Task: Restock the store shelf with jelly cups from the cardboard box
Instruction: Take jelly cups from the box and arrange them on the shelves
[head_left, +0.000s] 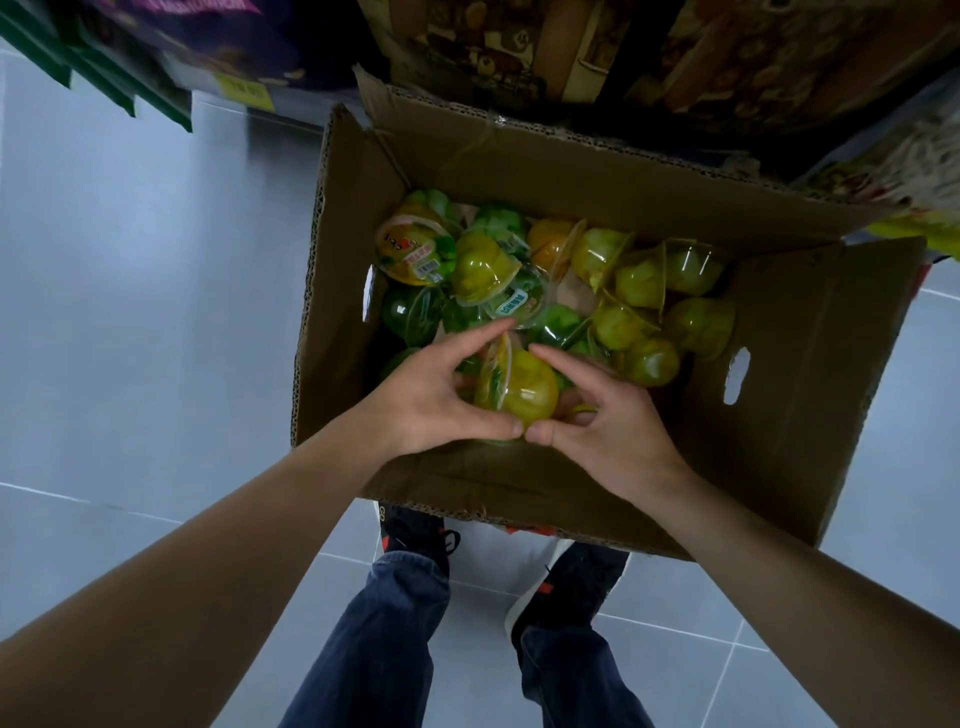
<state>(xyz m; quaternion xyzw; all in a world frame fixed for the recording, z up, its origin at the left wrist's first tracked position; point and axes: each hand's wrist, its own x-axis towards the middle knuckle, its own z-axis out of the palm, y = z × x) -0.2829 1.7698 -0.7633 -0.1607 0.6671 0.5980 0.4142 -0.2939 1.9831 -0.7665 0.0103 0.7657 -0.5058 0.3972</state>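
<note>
Both hands, the left hand (431, 400) and the right hand (613, 426), cup one yellow jelly cup (522, 387) between fingers and touching thumbs, low in the cardboard box (779, 374) at frame centre. It lies on its side, lid facing left. Other jelly cups (644, 283) crowd behind it. Shoes (415, 535) stand on the floor (130, 312) below.

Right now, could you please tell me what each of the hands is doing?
Left hand: gripping the yellow jelly cup.
Right hand: gripping the same cup.
</note>
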